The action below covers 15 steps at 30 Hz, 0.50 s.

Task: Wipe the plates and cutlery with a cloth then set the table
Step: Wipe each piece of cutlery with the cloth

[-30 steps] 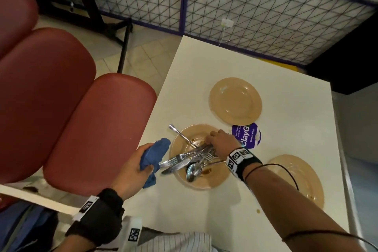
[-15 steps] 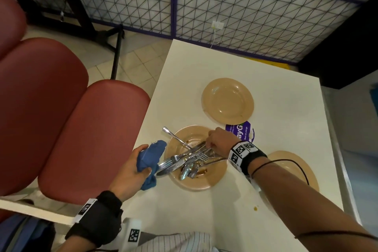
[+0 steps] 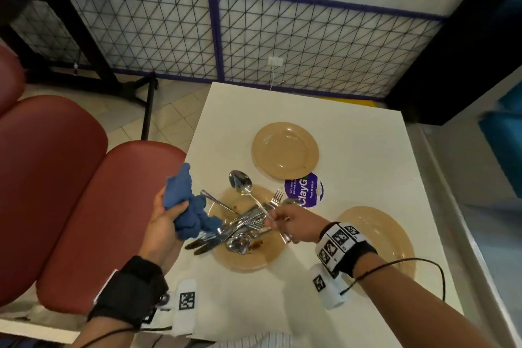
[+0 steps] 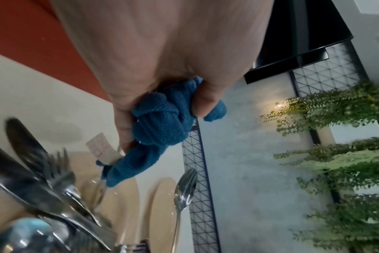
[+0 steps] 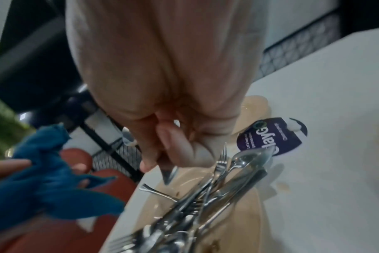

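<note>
right hand (image 3: 293, 223) pinches spoon (image 3: 240, 183) handle; left hand (image 3: 165, 220) grips cloth (image 3: 186, 200). risk: lifted spoon may snag piled cutlery (image 3: 240, 227), scattering it off dirty plate (image 3: 248, 256).

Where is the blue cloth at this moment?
In the head view the blue cloth is bunched in the left hand, at the table's left edge beside the cutlery-piled plate.
</note>
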Available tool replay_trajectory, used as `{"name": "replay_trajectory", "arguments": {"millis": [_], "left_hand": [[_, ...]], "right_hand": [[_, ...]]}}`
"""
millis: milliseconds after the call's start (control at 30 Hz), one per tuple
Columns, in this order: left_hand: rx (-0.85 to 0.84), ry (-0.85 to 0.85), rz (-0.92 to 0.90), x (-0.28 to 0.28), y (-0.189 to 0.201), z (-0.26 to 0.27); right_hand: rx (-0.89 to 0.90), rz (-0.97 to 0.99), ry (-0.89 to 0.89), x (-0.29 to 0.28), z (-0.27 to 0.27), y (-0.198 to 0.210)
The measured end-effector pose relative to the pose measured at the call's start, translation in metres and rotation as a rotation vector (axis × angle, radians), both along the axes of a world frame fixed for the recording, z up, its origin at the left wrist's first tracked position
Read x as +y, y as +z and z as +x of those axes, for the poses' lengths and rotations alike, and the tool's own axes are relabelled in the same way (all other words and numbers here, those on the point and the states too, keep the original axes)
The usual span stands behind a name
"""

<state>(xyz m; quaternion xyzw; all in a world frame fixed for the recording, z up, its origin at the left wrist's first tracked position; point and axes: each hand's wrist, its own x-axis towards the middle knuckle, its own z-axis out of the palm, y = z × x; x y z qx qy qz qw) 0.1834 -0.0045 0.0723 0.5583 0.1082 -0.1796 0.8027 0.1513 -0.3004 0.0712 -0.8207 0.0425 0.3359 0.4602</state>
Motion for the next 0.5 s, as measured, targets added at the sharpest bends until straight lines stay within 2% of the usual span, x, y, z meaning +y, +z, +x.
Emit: {"name": "replay_trajectory", "arguments": {"millis": [100, 200, 367, 500], "left_hand": [[0.008, 0.056, -0.098, -0.035, 0.011, 0.005], [0.04, 0.022, -0.123, -0.076, 0.014, 0.005], [-0.036, 0.002, 0.091, -0.139, 0.022, -0.01], [-0.092, -0.01, 0.202, -0.152, 0.029, -0.011]], "right_hand": [[0.064, 0.193, -0.136, 0.0, -0.024, 0.019], [0.089, 0.356, -0.188, 0.005, -0.042, 0.041], [0.093, 0.452, -0.276, 0.007, -0.064, 0.063], [0.067, 0.468, -0.277, 0.0, -0.085, 0.07]]}}
